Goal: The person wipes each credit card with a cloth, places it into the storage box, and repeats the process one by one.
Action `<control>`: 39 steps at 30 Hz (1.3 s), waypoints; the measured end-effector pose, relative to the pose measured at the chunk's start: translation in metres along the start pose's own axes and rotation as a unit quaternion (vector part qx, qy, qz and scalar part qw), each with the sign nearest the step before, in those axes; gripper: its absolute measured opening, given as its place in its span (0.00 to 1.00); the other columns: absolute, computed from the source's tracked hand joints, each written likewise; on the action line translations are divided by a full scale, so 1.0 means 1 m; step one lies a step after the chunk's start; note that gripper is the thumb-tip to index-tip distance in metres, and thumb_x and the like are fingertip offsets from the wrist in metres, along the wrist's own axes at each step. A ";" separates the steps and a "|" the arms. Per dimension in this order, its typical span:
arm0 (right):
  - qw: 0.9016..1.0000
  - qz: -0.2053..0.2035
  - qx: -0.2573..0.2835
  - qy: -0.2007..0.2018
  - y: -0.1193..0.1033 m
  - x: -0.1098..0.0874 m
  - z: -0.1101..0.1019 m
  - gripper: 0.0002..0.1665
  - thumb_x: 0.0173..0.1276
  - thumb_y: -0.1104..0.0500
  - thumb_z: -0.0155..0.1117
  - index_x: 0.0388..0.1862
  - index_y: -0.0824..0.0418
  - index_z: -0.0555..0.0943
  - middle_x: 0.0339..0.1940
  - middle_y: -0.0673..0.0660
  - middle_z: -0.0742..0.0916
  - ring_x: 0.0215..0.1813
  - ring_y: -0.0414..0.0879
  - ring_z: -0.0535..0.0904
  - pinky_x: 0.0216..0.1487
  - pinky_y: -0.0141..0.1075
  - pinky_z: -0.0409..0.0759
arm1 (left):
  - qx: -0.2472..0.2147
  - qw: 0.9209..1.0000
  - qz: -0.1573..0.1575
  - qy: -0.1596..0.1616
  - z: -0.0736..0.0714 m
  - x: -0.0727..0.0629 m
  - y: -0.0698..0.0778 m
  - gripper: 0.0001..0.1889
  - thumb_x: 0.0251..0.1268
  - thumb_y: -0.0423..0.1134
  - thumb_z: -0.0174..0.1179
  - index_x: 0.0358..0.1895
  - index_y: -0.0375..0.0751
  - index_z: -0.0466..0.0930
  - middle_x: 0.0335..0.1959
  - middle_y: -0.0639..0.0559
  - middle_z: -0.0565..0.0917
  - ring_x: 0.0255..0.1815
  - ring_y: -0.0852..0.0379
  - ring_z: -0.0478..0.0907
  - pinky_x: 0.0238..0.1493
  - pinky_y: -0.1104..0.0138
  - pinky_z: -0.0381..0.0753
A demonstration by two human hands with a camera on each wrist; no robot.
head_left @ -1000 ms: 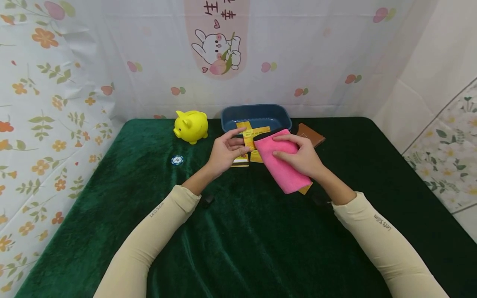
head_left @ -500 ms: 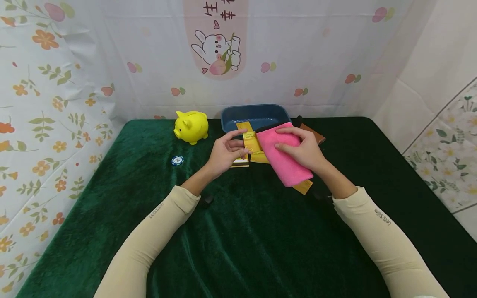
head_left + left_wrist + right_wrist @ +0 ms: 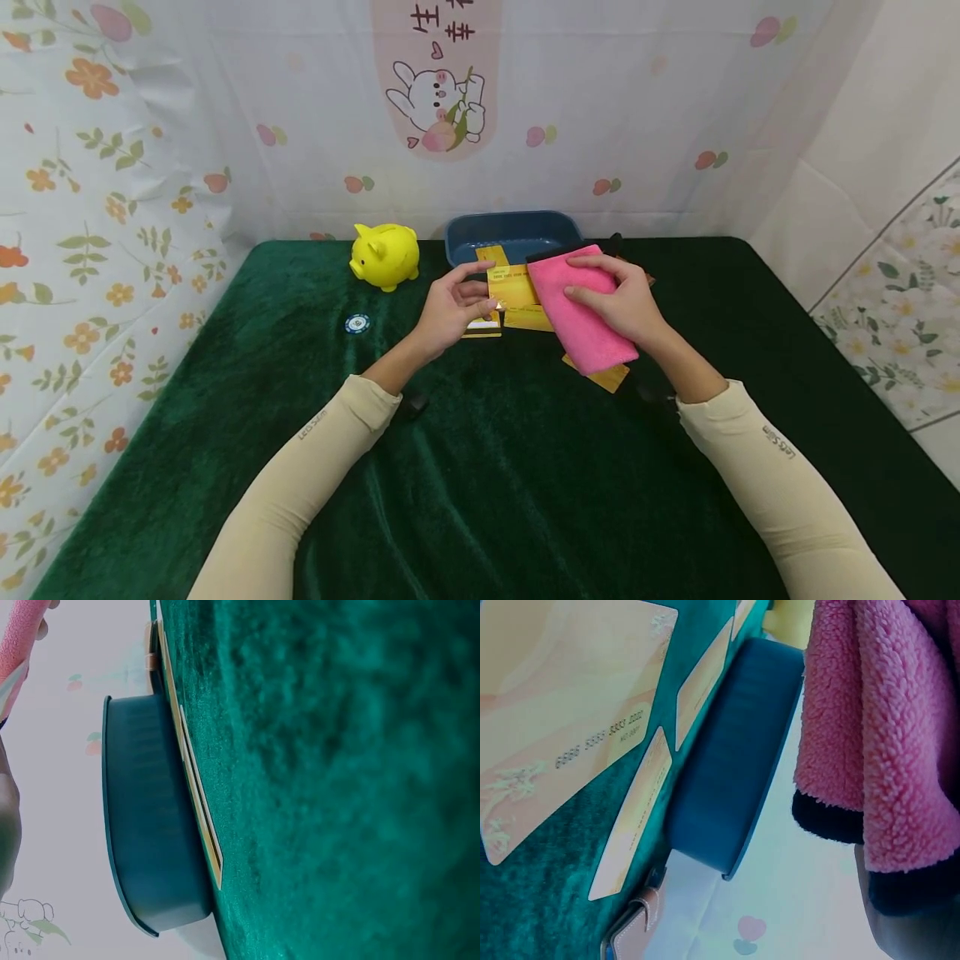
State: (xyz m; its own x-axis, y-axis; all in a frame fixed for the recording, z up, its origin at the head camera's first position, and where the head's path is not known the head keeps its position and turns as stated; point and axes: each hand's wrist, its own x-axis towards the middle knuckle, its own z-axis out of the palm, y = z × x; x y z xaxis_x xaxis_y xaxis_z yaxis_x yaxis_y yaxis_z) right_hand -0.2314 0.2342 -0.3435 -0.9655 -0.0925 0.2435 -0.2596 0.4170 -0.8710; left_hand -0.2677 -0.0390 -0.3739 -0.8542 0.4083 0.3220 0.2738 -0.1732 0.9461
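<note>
In the head view my left hand (image 3: 453,308) pinches the left end of a gold bank card (image 3: 513,287) between thumb and fingers. My right hand (image 3: 618,296) grips a folded pink cloth (image 3: 581,321) with a dark edge, which covers the card's right end. Below the held card lie a gold card (image 3: 529,317) and a card with a dark stripe (image 3: 483,327). Another card (image 3: 491,255) is at the blue tray's front, and one more card (image 3: 613,377) shows below the cloth. The right wrist view has the cloth's fleecy folds (image 3: 907,750) close up.
A blue tray (image 3: 457,229) stands at the back of the green-covered table (image 3: 465,483). To its left are a yellow piggy bank (image 3: 386,254) and a poker chip (image 3: 357,323). A brown leather item with a strap (image 3: 634,919) lies right of the tray, mostly hidden behind my right hand.
The pink cloth and my right hand have shifted right, baring more of the held card. My left hand has stayed almost in place.
</note>
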 end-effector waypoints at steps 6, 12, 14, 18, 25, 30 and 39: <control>1.000 -0.005 0.019 0.003 0.002 -0.005 0.001 0.26 0.67 0.57 0.69 0.64 0.57 0.78 0.53 0.57 0.78 0.38 0.49 0.81 0.34 0.34 0.83 | 0.001 1.000 -0.008 0.014 0.000 0.001 0.000 0.27 0.64 0.18 0.59 0.68 0.29 0.68 0.50 0.29 0.82 0.43 0.47 0.84 0.42 0.59 0.86; 1.000 -0.003 0.019 -0.005 0.004 -0.006 0.002 0.27 0.68 0.56 0.68 0.65 0.57 0.77 0.52 0.56 0.78 0.38 0.49 0.81 0.34 0.34 0.84 | -0.012 0.999 -0.015 0.030 0.001 0.003 -0.001 0.27 0.64 0.18 0.58 0.68 0.29 0.68 0.50 0.27 0.82 0.39 0.57 0.85 0.45 0.56 0.86; 1.000 0.003 0.019 -0.007 0.003 -0.008 0.001 0.27 0.68 0.56 0.69 0.65 0.57 0.77 0.51 0.57 0.78 0.37 0.49 0.81 0.34 0.34 0.84 | -0.010 0.999 -0.021 0.034 0.002 0.003 -0.002 0.27 0.64 0.18 0.58 0.67 0.30 0.68 0.51 0.28 0.82 0.40 0.57 0.85 0.48 0.52 0.84; 1.000 0.010 0.017 -0.013 0.002 -0.011 -0.001 0.27 0.67 0.56 0.69 0.64 0.57 0.78 0.51 0.58 0.78 0.36 0.49 0.82 0.34 0.35 0.84 | -0.002 0.998 -0.038 0.052 0.002 0.004 -0.002 0.26 0.64 0.18 0.59 0.66 0.31 0.69 0.50 0.30 0.83 0.39 0.56 0.86 0.49 0.48 0.83; 0.999 0.016 0.020 -0.039 0.004 -0.016 -0.004 0.25 0.68 0.57 0.69 0.63 0.57 0.78 0.51 0.59 0.77 0.35 0.51 0.82 0.33 0.37 0.84 | -0.005 0.993 -0.073 0.094 -0.002 0.010 -0.003 0.26 0.63 0.22 0.62 0.65 0.36 0.70 0.46 0.36 0.86 0.36 0.54 0.87 0.48 0.55 0.84; 0.999 0.010 0.006 -0.043 0.004 -0.014 -0.004 0.25 0.67 0.56 0.69 0.63 0.55 0.79 0.51 0.60 0.77 0.37 0.53 0.81 0.33 0.37 0.84 | 0.006 0.988 -0.106 0.109 -0.006 0.013 -0.004 0.26 0.63 0.24 0.64 0.64 0.37 0.70 0.50 0.38 0.84 0.43 0.41 0.86 0.51 0.50 0.82; 0.999 0.034 0.004 -0.027 0.013 -0.010 -0.007 0.27 0.68 0.54 0.68 0.65 0.56 0.77 0.52 0.60 0.78 0.35 0.49 0.81 0.33 0.36 0.83 | 0.008 0.983 -0.132 0.126 -0.008 0.025 -0.005 0.26 0.62 0.25 0.65 0.63 0.37 0.70 0.50 0.37 0.82 0.42 0.45 0.87 0.54 0.48 0.80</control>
State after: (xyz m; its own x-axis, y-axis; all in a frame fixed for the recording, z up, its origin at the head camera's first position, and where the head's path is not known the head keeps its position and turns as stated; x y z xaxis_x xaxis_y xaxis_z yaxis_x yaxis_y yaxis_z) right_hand -0.2254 0.2472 -0.3541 -0.9805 -0.1136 0.1604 -0.1935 0.4163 -0.8884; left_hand -0.2937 -0.0349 -0.3708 -0.9783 0.2019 0.0470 0.0323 -0.0755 0.9966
